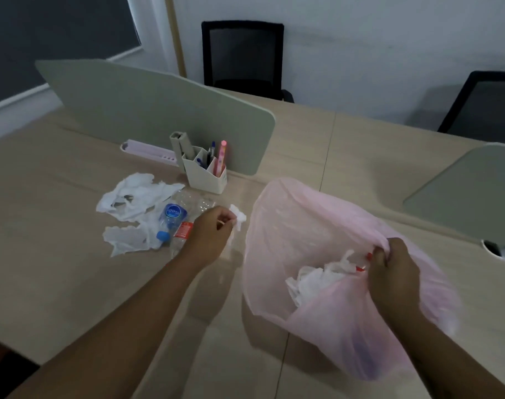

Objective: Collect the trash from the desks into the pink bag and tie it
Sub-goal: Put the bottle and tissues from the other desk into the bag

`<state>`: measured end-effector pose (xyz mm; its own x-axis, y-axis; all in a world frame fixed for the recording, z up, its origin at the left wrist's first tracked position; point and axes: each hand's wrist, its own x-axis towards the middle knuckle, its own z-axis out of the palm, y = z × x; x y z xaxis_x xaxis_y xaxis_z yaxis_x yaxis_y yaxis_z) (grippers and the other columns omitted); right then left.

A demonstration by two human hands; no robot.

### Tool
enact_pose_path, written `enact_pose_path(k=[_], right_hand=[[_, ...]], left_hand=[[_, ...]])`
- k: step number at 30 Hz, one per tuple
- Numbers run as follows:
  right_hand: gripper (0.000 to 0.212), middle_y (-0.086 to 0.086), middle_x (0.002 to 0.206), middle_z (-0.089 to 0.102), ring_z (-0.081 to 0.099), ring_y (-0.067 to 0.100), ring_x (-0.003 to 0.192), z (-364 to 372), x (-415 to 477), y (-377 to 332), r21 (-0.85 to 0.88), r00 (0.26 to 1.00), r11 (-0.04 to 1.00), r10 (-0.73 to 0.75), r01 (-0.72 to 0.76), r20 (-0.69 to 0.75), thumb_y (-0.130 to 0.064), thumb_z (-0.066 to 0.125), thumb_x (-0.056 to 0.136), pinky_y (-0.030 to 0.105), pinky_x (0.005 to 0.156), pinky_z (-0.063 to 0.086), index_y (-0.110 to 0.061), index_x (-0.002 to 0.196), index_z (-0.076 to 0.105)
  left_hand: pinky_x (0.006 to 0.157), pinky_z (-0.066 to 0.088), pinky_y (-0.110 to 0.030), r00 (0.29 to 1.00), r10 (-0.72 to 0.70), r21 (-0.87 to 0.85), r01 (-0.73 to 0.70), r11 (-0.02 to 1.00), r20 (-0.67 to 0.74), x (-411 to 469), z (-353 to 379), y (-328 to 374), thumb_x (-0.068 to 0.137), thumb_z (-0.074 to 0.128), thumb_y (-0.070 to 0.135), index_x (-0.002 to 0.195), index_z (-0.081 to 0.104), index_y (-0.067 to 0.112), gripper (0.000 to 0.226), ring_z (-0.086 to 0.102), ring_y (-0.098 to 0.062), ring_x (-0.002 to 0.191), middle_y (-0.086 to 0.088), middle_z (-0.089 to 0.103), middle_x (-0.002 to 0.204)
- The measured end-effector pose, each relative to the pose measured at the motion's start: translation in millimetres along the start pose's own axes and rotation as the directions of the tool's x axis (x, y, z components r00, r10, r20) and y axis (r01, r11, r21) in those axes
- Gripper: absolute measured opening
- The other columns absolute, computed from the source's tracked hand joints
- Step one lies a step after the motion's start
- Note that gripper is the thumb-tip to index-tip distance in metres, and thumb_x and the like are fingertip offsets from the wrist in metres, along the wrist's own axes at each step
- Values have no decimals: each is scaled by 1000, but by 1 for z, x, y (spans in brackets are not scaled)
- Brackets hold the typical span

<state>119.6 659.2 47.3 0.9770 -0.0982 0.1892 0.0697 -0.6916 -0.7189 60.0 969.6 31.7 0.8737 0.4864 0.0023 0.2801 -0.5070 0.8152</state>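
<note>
The pink bag (308, 226) lies open on the desk at the right, with white tissues (317, 279) inside it. My right hand (395, 272) is shut on the bag's rim and holds the mouth open. My left hand (213, 234) pinches a small crumpled white tissue (238, 218) just left of the bag. Left of that hand lie torn white tissue sheets (136, 197), a crushed blue-label bottle (170, 218) with a blue cap, and a clear bottle with a red label (183, 230), partly hidden by my hand.
A white pen holder (206, 177) with pens stands against a grey-green desk divider (159, 110). A pink tray (147, 151) lies beside it. A second divider (470, 194) is at the right. Two black chairs (242, 56) stand beyond the desk.
</note>
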Motion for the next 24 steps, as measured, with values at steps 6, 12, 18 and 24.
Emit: enact_pose_path(k=[6, 12, 18, 24], right_hand=[[15, 4, 72, 56, 50, 12, 61, -9, -1, 1, 83, 997, 994, -69, 65, 45, -12, 40, 98, 23, 53, 34, -11, 89, 51], [8, 1, 75, 60, 57, 16, 63, -6, -15, 1, 109, 979, 989, -121, 105, 162, -21, 45, 98, 28, 52, 40, -16, 99, 51], [29, 1, 79, 64, 62, 21, 67, 7, -21, -1, 38, 991, 997, -71, 67, 109, -43, 43, 98, 36, 62, 51, -21, 117, 46], [24, 5, 77, 65, 64, 26, 68, 20, -10, -7, -24, 999, 1000, -4, 5, 35, -38, 38, 100, 42, 66, 55, -20, 110, 48]], left_hand=[[70, 48, -9, 924, 165, -132, -127, 983, 345, -62, 28, 75, 89, 71, 24, 100, 71, 28, 11, 59, 3, 83, 24, 68, 92], [74, 44, -23, 987, 41, 2, -41, 999, -158, -55, 35, 30, 85, 73, 31, 94, 65, 23, 15, 58, -11, 91, 6, 63, 95], [93, 44, -44, 908, -220, 441, 372, 817, -358, -25, -6, -68, 79, 76, 43, 139, 45, 18, 72, 47, -35, 116, -15, 51, 134], [91, 50, -48, 925, -328, 159, 360, 919, -193, -9, -12, -104, 88, 70, 31, 146, 37, 19, 69, 56, -35, 109, -16, 49, 131]])
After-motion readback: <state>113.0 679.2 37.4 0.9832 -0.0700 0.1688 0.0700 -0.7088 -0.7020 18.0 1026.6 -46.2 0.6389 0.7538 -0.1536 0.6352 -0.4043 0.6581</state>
